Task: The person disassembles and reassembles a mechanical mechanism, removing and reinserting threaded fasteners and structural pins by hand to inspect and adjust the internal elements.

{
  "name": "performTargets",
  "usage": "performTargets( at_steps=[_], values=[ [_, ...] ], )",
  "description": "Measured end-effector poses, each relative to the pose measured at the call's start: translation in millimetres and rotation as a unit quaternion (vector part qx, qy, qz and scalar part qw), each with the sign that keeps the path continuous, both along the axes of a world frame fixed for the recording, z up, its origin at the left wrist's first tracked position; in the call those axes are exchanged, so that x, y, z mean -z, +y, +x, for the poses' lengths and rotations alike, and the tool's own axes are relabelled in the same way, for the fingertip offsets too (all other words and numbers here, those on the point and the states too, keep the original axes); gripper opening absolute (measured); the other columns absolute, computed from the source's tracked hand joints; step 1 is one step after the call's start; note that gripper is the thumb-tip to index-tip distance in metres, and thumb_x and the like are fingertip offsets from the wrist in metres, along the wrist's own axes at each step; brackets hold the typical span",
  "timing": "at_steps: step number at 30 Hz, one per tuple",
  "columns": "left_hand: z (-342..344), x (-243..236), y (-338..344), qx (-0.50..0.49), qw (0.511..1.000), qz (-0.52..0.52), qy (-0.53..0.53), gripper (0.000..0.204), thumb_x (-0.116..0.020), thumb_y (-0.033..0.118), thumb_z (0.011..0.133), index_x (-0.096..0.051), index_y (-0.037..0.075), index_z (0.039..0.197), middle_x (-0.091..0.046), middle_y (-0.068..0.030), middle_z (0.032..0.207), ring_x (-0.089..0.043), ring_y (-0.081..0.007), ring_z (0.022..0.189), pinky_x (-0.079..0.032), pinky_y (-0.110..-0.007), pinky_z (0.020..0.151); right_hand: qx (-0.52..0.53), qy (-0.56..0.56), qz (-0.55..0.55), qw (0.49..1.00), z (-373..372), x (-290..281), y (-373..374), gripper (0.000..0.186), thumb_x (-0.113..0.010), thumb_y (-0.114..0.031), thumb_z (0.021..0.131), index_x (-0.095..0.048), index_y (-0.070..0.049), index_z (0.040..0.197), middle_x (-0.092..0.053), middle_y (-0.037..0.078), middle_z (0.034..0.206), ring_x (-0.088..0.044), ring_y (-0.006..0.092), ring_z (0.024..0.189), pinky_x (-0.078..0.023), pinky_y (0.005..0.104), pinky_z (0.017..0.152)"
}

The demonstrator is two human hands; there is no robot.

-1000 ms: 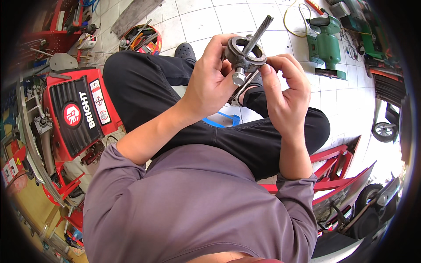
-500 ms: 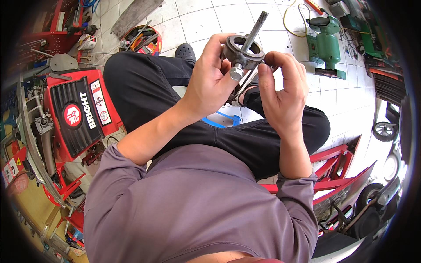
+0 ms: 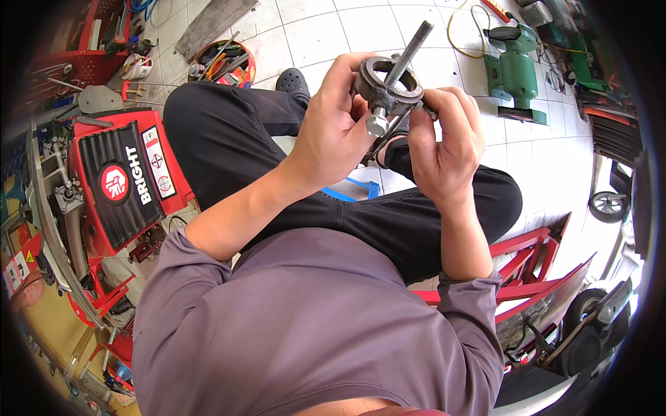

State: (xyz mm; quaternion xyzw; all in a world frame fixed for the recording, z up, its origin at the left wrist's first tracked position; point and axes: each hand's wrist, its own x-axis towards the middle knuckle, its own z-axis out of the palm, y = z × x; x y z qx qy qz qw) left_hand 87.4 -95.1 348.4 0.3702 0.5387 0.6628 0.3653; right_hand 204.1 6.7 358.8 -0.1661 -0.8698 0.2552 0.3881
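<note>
Above my lap, my left hand (image 3: 333, 125) is wrapped round a dark metal ring fitting (image 3: 368, 82), with the thumb along its near side. A long threaded rod (image 3: 415, 47) slants up through the ring to the right. On the near side of the ring a silver hex bolt head (image 3: 377, 123) sticks out toward me. My right hand (image 3: 447, 142) pinches a small dark metal piece (image 3: 430, 111) between thumb and fingers at the ring's right edge. Whether that piece is joined to the ring, I cannot tell. Metal legs below the ring are partly hidden by my hands.
To my left stands a red and black case (image 3: 114, 184). A round container of hand tools (image 3: 223, 64) sits on the tiled floor ahead, near a grey plank (image 3: 215, 28). A green bench grinder (image 3: 517, 76) is at the far right, a red metal frame (image 3: 527, 253) nearer. A blue strap-like thing (image 3: 354, 188) lies between my legs.
The ring fitting has tilted a little, so its opening faces me more. The rod's tip and the hex bolt head have shifted slightly right and down. My right fingers have shifted a little at the ring's edge.
</note>
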Motion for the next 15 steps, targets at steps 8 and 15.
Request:
performTargets(
  at_steps=[8,15],
  values=[
    [-3,10,1,-0.046,0.985,0.042,0.164,0.041,-0.056,-0.005,0.082,-0.043,0.001,0.120,-0.060,-0.0065,0.088,-0.052,-0.0055,0.065,-0.041,-0.018,0.056,-0.038,0.007,-0.117,0.992,5,-3,-3,0.012,-0.059,0.001,0.070,-0.057,-0.001,0.081,-0.054,0.008,0.069,-0.049,0.0234,0.058,-0.036,0.0320,0.056],
    [-14,-4,-5,-0.062,0.931,0.056,0.354,0.055,-0.074,0.017,0.073,-0.048,0.007,0.120,-0.067,-0.0009,0.091,-0.065,-0.0164,0.071,-0.043,-0.029,0.070,-0.106,0.138,-0.209,0.962,10,-6,1,0.024,-0.059,-0.002,0.071,-0.056,0.006,0.093,-0.056,0.013,0.077,-0.052,0.0195,0.067,-0.042,0.0283,0.064]
  ],
)
